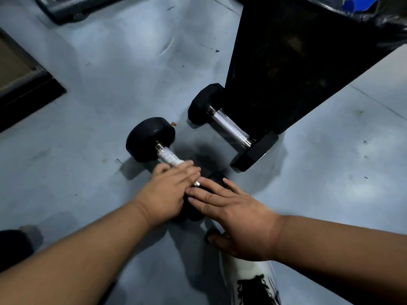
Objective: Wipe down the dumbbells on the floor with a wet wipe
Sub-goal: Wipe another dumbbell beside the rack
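Clearly, we saw the round-headed dumbbell lying on the grey floor, its knurled steel handle running from upper left toward lower right, rubber heads black and smooth. Our left hand lay over the handle with fingers extended, while our right hand pressed flat, fingers straight, on the near head. Beside it, the hex dumbbell pointed likewise.
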Tool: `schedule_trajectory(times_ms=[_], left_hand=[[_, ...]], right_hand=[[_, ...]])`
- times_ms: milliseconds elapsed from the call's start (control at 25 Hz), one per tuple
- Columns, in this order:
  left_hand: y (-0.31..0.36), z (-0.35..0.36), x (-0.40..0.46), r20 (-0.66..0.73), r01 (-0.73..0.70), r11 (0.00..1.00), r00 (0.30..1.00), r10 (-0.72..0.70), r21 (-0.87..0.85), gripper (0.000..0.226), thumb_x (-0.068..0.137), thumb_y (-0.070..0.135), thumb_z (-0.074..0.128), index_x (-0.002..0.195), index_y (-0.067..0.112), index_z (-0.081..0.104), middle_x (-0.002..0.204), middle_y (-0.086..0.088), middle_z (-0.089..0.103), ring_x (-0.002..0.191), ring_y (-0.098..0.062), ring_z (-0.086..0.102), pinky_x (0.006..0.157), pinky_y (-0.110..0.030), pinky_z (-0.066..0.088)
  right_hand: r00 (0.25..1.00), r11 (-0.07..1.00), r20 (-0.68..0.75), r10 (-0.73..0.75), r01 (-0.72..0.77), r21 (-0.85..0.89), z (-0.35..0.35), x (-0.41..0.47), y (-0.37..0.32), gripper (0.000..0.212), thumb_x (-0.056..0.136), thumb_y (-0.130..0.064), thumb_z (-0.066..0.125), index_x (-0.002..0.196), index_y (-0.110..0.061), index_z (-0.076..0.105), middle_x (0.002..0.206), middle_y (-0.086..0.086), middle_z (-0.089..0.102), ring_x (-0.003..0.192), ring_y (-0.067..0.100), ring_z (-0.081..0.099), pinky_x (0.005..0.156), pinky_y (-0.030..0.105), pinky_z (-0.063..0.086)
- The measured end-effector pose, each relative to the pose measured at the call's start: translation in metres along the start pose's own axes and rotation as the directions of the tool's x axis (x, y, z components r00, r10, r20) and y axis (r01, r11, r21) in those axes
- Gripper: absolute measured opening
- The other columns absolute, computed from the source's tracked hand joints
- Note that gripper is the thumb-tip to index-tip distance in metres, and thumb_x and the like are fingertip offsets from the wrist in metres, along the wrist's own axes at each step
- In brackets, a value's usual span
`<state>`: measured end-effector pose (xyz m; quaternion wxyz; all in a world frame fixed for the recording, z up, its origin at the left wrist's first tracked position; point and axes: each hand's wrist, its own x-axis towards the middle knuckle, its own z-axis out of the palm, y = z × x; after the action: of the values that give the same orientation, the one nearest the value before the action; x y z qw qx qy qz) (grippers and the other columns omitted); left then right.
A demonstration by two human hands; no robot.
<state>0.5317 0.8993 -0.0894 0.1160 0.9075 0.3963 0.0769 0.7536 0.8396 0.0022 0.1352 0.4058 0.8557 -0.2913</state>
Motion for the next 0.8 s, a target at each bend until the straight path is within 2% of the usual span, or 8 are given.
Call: schedule_trajectory(times_ms=[80,240,280,400,440,600,640,800], left_hand=[[-0.002,0.0,-0.008,-0.014,-0.038,0.998,0.999,0.038,-0.043,0.057,0.086,0.027,0.041,0.138,0.02,0.063,0.146,0.006,0.061,0.138,-0.013,0.052,0.083,-0.032,0.026],[-0.028,-0.005,-0.001,-0.139,0.327,0.917,0.922,-0.362,-0.228,0.053,0.1,0.035,0.035,0.145,0.022,0.059,0.153,0.008,0.053,0.148,-0.011,0.038,0.09,-0.043,0.039],[-0.021,0.002,-0.003,-0.133,0.311,0.922,0.929,-0.346,-0.23,0.053,0.1,0.036,0.035,0.146,0.021,0.057,0.155,0.008,0.052,0.149,-0.012,0.037,0.091,-0.043,0.039],[0.001,0.016,-0.016,-0.065,0.002,0.993,0.998,-0.009,-0.12,0.053,0.098,0.03,0.039,0.147,0.022,0.055,0.156,0.009,0.05,0.149,-0.012,0.037,0.087,-0.039,0.04],[-0.009,0.013,-0.014,-0.058,-0.035,0.994,0.998,0.029,-0.1,0.052,0.099,0.031,0.039,0.148,0.024,0.055,0.156,0.011,0.049,0.149,-0.01,0.037,0.087,-0.037,0.038],[-0.032,0.002,-0.004,-0.179,0.306,0.925,0.92,-0.349,-0.226,0.047,0.104,0.036,0.036,0.144,0.026,0.059,0.153,0.014,0.052,0.15,-0.007,0.034,0.089,-0.038,0.033],[-0.022,0.007,-0.005,-0.204,0.305,0.925,0.914,-0.351,-0.226,0.047,0.103,0.034,0.037,0.143,0.024,0.06,0.153,0.013,0.052,0.15,-0.008,0.035,0.088,-0.037,0.03],[0.008,0.022,-0.02,-0.18,0.059,0.977,0.979,-0.097,-0.205,0.051,0.094,0.022,0.041,0.141,0.025,0.062,0.152,0.014,0.052,0.148,-0.009,0.039,0.084,-0.034,0.029]], right_hand=[[1.0,1.0,-0.006,-0.007,0.007,-0.002,0.002,0.001,0.0,0.094,0.095,-0.036,0.068,0.168,-0.034,0.009,0.173,-0.024,-0.012,0.152,-0.001,-0.032,0.122,0.036,-0.022],[1.0,1.0,0.011,-0.011,0.011,-0.019,0.002,0.0,0.0,0.093,0.097,-0.037,0.066,0.168,-0.036,0.006,0.172,-0.025,-0.014,0.152,-0.002,-0.031,0.126,0.038,-0.019],[1.0,1.0,0.01,-0.009,0.009,-0.019,0.002,0.0,0.0,0.093,0.097,-0.037,0.066,0.168,-0.036,0.006,0.172,-0.025,-0.014,0.152,-0.002,-0.032,0.126,0.038,-0.018],[1.0,1.0,-0.001,-0.013,0.013,-0.02,0.003,0.001,0.0,0.093,0.097,-0.038,0.066,0.168,-0.035,0.006,0.172,-0.024,-0.015,0.152,-0.001,-0.033,0.124,0.038,-0.02],[1.0,1.0,-0.01,-0.013,0.013,-0.018,0.005,0.002,0.0,0.093,0.096,-0.038,0.066,0.168,-0.035,0.007,0.172,-0.023,-0.015,0.153,0.0,-0.032,0.125,0.038,-0.019],[1.0,1.0,-0.011,-0.012,0.012,-0.019,0.007,0.001,0.0,0.092,0.096,-0.036,0.066,0.167,-0.036,0.008,0.172,-0.025,-0.012,0.154,0.0,-0.029,0.128,0.041,-0.016],[1.0,1.0,-0.006,-0.012,0.012,-0.021,0.006,0.001,0.001,0.092,0.097,-0.037,0.066,0.167,-0.036,0.007,0.172,-0.025,-0.013,0.153,0.0,-0.031,0.127,0.041,-0.017],[1.0,1.0,-0.001,-0.017,0.017,-0.027,0.006,0.001,0.0,0.093,0.097,-0.039,0.065,0.168,-0.035,0.004,0.172,-0.024,-0.016,0.151,-0.001,-0.035,0.125,0.039,-0.02]])
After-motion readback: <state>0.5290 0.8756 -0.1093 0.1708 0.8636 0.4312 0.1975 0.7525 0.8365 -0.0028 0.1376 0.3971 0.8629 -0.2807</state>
